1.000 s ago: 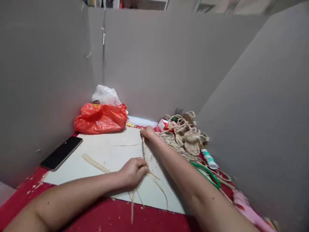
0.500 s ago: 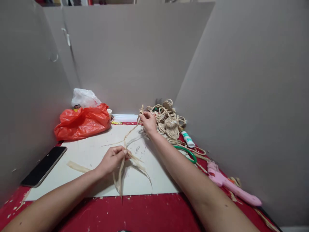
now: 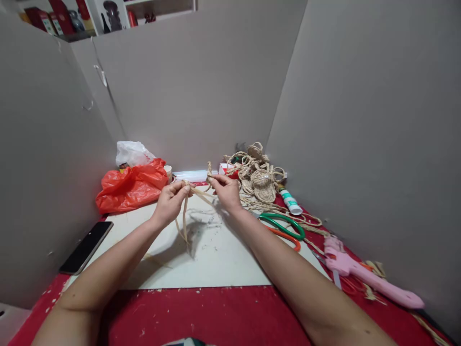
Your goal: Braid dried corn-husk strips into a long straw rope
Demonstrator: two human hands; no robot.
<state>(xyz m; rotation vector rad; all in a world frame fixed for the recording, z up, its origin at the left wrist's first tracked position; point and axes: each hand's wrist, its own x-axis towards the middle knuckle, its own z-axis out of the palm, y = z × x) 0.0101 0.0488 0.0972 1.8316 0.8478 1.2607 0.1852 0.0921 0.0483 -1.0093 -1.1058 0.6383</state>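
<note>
Above the white board (image 3: 230,264), a thin braided cord (image 3: 209,168) of pale, straw-like fibre is stretched between my hands. My left hand (image 3: 169,204) is closed, pinching the braid where its loose strands (image 3: 185,218) begin; some hang down and others point right. Close by on the right, my right hand (image 3: 227,193) is closed on a further stretch of the braid, whose end sticks up above the fingers. The part of the cord between the two hands is partly hidden by the fingers.
Coiled rope pieces (image 3: 263,182) pile up behind my right hand. Green-handled scissors (image 3: 283,225), a white-and-green tube (image 3: 291,202) and a pink glue gun (image 3: 370,278) lie right. A red plastic bag (image 3: 135,187) and phone (image 3: 86,247) are left. Grey panels (image 3: 201,96) enclose the table.
My left hand has moved up and away from me, closer to my right hand, which still grips the braid. The view has shifted, showing more shelf at the top and orange handles on the right.
</note>
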